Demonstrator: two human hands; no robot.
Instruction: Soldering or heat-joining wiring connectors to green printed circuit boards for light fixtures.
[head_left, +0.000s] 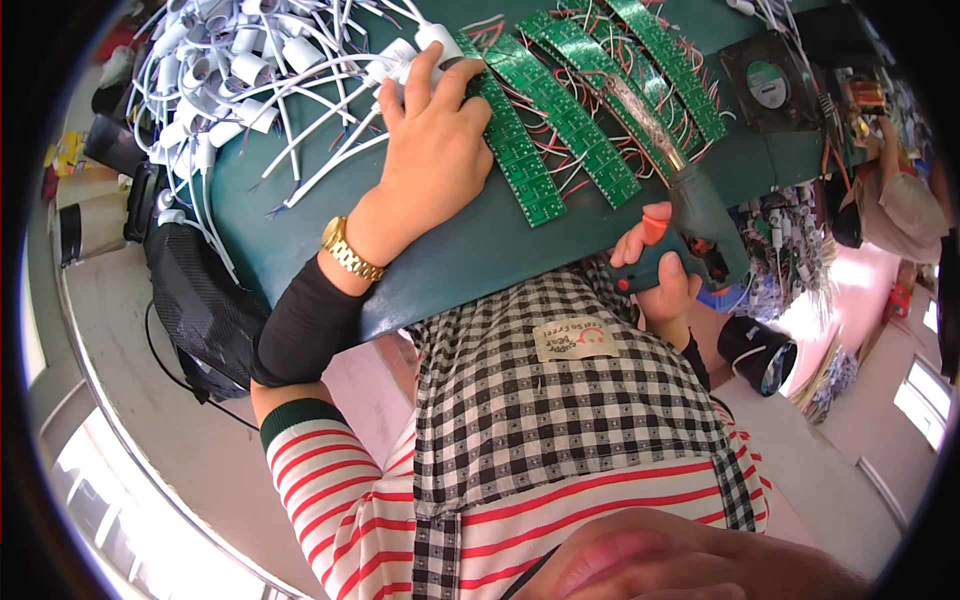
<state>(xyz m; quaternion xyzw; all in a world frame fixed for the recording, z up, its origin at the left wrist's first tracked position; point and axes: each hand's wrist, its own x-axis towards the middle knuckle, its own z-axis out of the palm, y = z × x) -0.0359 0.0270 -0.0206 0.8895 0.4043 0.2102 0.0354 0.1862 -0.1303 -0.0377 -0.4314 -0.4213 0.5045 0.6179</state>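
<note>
My left hand (435, 140) reaches to the far middle of the table, its fingers curled over a white lamp socket (437, 42) with white cables. A second white socket (392, 62) lies against the fingers. My right hand (660, 270) is closed round the grip of a dark green soldering gun (712, 215), a finger at its red trigger. The gun's long, stained metal tip (635, 115) points away to the far left, over the green circuit boards (575, 125). These boards lie in several strips with red and white wires among them.
A heap of white sockets and cables (230, 70) covers the far left of the green table (330, 250). A black square fan (768, 80) stands at the far right. A black mesh chair part (200, 300) is at the left edge. Another person (895, 190) is at the right.
</note>
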